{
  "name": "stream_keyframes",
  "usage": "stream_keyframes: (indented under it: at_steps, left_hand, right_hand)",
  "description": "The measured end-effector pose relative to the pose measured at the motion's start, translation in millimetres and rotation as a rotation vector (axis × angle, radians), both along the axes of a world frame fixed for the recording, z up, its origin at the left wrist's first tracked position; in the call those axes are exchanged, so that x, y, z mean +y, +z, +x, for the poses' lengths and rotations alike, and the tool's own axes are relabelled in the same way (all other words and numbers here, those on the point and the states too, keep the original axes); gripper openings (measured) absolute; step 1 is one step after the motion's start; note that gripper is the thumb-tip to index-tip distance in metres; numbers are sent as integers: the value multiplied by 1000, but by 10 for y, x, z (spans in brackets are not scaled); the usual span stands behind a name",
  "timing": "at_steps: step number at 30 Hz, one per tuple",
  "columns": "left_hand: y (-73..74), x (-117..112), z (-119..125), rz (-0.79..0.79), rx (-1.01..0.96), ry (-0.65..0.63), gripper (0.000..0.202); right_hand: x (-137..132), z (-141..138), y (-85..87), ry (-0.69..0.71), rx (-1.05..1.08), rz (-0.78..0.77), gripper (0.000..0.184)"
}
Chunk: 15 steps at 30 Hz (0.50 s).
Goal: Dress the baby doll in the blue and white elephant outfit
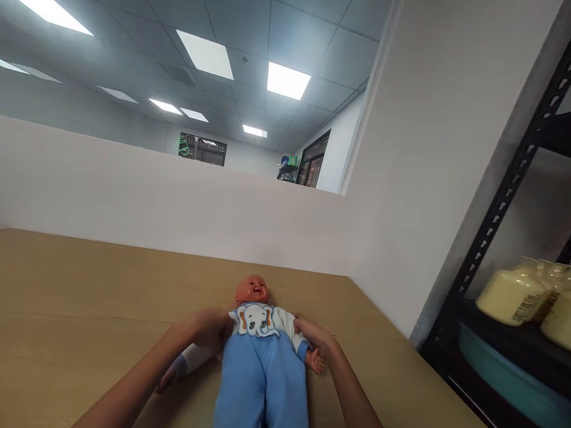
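Note:
A baby doll (264,374) lies on its back on the wooden table, its head toward the wall. It wears light blue trousers and a white top with an elephant face (257,321) on the chest. My left hand (213,328) is closed on the doll's upper sleeve by the shoulder; its fingertips are mostly hidden. My right hand (311,333) grips the opposite white sleeve (285,324) above its blue cuff. The doll's small hand (315,360) sticks out below my right hand. Its other arm (191,359) stretches out beneath my left forearm.
The wooden table (89,285) meets a low white wall (178,202), with a lit room beyond. At right, a black metal shelf (495,208) bears jars of pale yellow contents (513,297) and, lower down, a teal basin (508,374).

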<state>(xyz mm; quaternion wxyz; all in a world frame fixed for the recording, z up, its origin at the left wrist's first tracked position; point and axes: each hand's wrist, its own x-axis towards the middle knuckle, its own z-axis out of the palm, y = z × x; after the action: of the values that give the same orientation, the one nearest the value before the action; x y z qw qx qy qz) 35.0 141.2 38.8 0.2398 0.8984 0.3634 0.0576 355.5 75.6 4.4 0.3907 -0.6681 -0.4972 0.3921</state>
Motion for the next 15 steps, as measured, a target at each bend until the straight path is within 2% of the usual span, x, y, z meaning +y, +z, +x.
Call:
stream_keyframes:
  at_steps: [5,9,12,15]
  left_hand:
    - [-54,209,-75,80,35,71,10]
    - [-127,323,-100,153,-60,173,8]
    - [-175,360,-127,152,-191,246,33]
    - [-210,330,-207,0,-296,270,56]
  right_hand:
    - [35,44,-111,5,-18,13,13]
    - [35,67,-139,-18,-20,3,14]
    - [12,70,-136,-32,-4,4,16]
    - [-30,6,-132,-38,43,13,19]
